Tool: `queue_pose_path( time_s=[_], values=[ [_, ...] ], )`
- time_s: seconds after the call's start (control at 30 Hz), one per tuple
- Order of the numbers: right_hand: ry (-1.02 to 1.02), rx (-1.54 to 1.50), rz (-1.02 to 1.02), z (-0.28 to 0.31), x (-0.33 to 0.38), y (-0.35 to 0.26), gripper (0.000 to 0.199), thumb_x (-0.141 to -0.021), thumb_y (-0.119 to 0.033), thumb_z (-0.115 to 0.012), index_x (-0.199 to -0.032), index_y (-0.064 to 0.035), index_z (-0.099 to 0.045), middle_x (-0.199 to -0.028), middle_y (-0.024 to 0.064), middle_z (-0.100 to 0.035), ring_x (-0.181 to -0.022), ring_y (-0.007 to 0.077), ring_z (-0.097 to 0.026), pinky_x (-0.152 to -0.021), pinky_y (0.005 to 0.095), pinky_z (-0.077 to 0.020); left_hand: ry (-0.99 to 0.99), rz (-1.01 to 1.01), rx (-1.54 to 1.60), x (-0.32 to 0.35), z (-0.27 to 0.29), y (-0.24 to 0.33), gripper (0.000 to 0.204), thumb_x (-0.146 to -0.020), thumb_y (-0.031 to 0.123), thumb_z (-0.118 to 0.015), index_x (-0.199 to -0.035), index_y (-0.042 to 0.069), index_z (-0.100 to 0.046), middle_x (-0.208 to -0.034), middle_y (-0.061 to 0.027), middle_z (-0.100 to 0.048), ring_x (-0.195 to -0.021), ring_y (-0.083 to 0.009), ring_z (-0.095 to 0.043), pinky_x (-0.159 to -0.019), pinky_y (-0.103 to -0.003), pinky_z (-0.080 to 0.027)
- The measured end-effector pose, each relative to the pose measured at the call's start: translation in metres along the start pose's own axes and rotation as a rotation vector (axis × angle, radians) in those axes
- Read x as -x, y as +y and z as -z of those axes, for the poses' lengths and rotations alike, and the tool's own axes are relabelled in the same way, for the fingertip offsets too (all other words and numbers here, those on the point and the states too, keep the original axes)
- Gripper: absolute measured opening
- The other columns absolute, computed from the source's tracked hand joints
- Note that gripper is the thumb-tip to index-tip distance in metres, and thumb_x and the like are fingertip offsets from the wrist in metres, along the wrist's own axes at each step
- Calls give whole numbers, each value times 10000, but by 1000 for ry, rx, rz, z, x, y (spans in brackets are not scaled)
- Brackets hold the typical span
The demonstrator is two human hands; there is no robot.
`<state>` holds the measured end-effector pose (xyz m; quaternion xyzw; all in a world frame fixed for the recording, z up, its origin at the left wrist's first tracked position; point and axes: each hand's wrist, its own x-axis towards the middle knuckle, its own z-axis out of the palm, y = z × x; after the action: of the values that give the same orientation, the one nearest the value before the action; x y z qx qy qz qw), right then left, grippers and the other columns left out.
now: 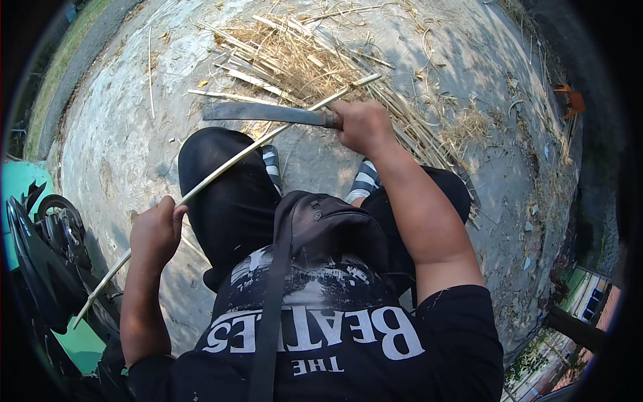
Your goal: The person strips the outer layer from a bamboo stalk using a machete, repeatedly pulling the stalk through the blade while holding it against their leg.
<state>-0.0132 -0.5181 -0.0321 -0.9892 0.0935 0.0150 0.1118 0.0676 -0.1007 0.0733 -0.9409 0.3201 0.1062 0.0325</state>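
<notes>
My left hand (155, 233) is closed around a long, pale bamboo strip (224, 167) that slants from the lower left up to the far right. In my right hand (365, 127) is the handle of a machete (268, 114), its broad dark blade pointing left. The blade lies across the strip, close to its upper part; whether it cuts into the strip I cannot tell. Beyond the blade a heap of split bamboo strips (268, 57) and curly shavings (311, 77) spreads over the ground, reaching right past my foot.
A black motorcycle (50, 248) stands at the left on a green surface. One thin strip (151, 74) lies apart on the concrete ground (114, 161). An orange object (569, 102) is at the far right. My bent knees flank the work, with a dark bag (331, 224) at my front.
</notes>
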Motion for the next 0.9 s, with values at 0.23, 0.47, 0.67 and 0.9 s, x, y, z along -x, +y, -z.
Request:
queue_pose_path(
  time_s=[0.23,0.47,0.67,0.9],
  values=[
    [126,-140,-451,-15,-6,33,181,-811,-230,-690,-950,-117,-660,-885,162,-730,-876,389,-710,-787,506,-552,6,-48,5,5,-1,2,317,-1045,304,-537,-875,40,-493,-703,-224,-620,-671,-474,-612,-588,-566,-450],
    [-17,-31,107,11,1,3,162,-830,-187,-671,-977,-118,-687,-919,149,-739,-892,364,-721,-786,510,-553,8,-12,49,30,0,-6,298,-1040,287,-552,-878,40,-507,-699,-226,-611,-675,-480,-607,-585,-560,-450],
    [39,59,-231,21,-13,37,165,-797,-184,-692,-943,-116,-654,-857,177,-719,-862,383,-710,-768,509,-557,0,77,87,53,-6,-6,281,-1036,279,-549,-880,49,-507,-728,-228,-619,-671,-482,-608,-578,-576,-447],
    [23,76,-68,30,-6,36,175,-804,-191,-708,-964,-124,-691,-864,165,-732,-861,335,-730,-774,468,-571,101,41,26,51,-21,-9,272,-1029,275,-563,-882,51,-512,-722,-209,-622,-649,-468,-606,-563,-559,-453]
  ],
)
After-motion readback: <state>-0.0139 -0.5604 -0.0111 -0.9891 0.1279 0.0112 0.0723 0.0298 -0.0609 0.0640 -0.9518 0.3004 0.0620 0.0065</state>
